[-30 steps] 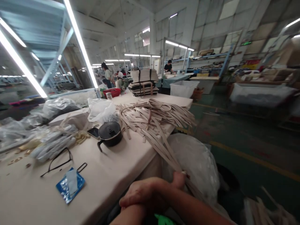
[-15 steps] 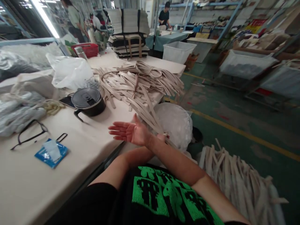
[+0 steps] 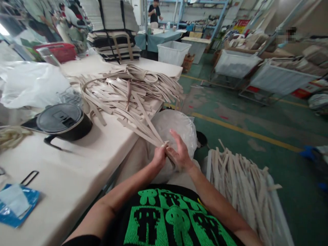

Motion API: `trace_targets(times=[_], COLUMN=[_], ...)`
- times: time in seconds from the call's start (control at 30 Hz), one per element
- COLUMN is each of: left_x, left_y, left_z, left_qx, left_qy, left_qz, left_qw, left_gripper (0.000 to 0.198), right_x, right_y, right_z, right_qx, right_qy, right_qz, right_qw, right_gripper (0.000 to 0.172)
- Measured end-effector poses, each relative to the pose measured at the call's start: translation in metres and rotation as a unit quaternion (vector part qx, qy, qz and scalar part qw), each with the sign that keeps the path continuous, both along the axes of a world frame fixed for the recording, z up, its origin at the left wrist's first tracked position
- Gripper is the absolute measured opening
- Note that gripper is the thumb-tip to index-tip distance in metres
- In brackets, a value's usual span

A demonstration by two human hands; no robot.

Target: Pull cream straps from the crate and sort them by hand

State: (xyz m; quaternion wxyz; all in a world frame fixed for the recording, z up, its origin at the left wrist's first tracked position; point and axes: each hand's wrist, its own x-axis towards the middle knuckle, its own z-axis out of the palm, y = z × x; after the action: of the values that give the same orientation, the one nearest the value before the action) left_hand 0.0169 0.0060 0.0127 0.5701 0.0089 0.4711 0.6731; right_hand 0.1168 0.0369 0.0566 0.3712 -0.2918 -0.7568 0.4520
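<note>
Left hand (image 3: 159,155): closed round the held strips (image 3: 156,139), just off the bench's (image 3: 101,147) right edge.
Right hand (image 3: 181,152): open, fingers spread, just beside the left; I cannot tell whether its thumb touches the strips.
Held strips: slant from the hand over the right edge, back to the strip heap (image 3: 120,89).
Strip heap: on the bench near its far right corner, some ends overhanging.
Black mug (image 3: 74,128): lidded, nearer the left edge than the heap.
</note>
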Motion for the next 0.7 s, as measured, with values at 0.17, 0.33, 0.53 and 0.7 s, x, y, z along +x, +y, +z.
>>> trace_targets(times=[0.17,0.33,0.53,0.7], left_x=[-0.002,0.008,-0.015,-0.045], left_y=[-0.003,-0.011,0.006,0.026], left_z=[0.018,0.033,0.062,0.068], left_qx=[0.031,0.047,0.062,0.049], left_qy=[-0.061,-0.084,-0.104,-0.056], left_qz=[-0.003,-0.046,0.042,0.101], left_qw=[0.998,0.994,0.992,0.992], left_gripper=[0.035,0.032,0.019,0.009], right_x=[0.031,0.035,0.098,0.175], right_y=[-0.006,-0.015,-0.002,-0.010], right_z=[-0.057,-0.044,0.000,0.000], right_qx=[-0.172,-0.262,0.034,0.048], right_qy=[-0.074,-0.119,-0.375,-0.498], right_qz=[0.072,0.093,-0.039,-0.104], right_qw=[0.980,0.953,0.926,0.860], right_gripper=[0.089,0.067,0.036,0.031])
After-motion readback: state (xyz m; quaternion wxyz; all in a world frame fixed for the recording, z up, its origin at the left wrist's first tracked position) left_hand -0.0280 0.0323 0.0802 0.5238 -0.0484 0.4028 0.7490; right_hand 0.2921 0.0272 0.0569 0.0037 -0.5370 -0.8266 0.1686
